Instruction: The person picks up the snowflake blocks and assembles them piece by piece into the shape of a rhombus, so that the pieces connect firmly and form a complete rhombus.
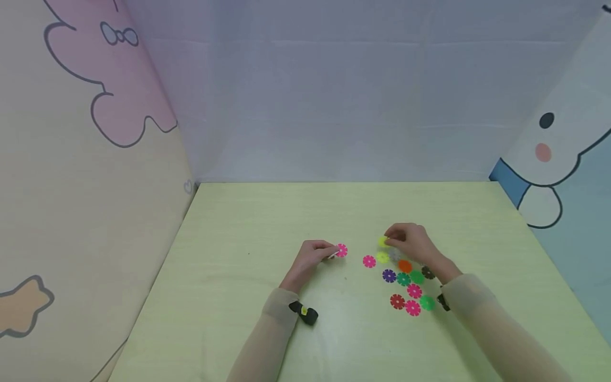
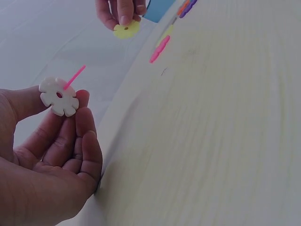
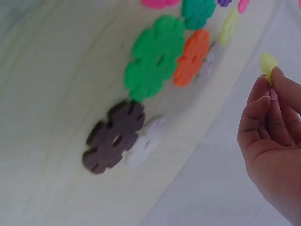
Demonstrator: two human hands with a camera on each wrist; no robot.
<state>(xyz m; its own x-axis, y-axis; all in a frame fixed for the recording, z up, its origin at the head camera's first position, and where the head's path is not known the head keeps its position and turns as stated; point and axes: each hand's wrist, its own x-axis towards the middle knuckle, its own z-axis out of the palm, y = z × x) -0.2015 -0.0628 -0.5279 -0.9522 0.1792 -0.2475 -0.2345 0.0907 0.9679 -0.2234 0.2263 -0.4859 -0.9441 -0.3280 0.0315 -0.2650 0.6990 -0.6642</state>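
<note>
My left hand (image 1: 311,259) pinches a white notched plastic disc (image 2: 52,97) between thumb and fingers. A pink notched disc (image 1: 341,250) is joined to it at an angle, seen edge-on in the left wrist view. My right hand (image 1: 414,243) is raised above the far side of the loose discs and pinches a yellow notched disc (image 3: 267,63) by its edge. The two hands are apart, and so are the pieces they hold. Below the right hand lie another yellow disc (image 1: 382,257) and an orange disc (image 1: 405,266).
Several more flower-shaped discs lie flat on the pale table (image 1: 229,297), among them a purple disc (image 1: 389,276), a dark brown disc (image 3: 115,139), a white disc (image 3: 146,142) and a red disc (image 1: 397,302). A light-coloured wall (image 1: 305,106) stands behind the table.
</note>
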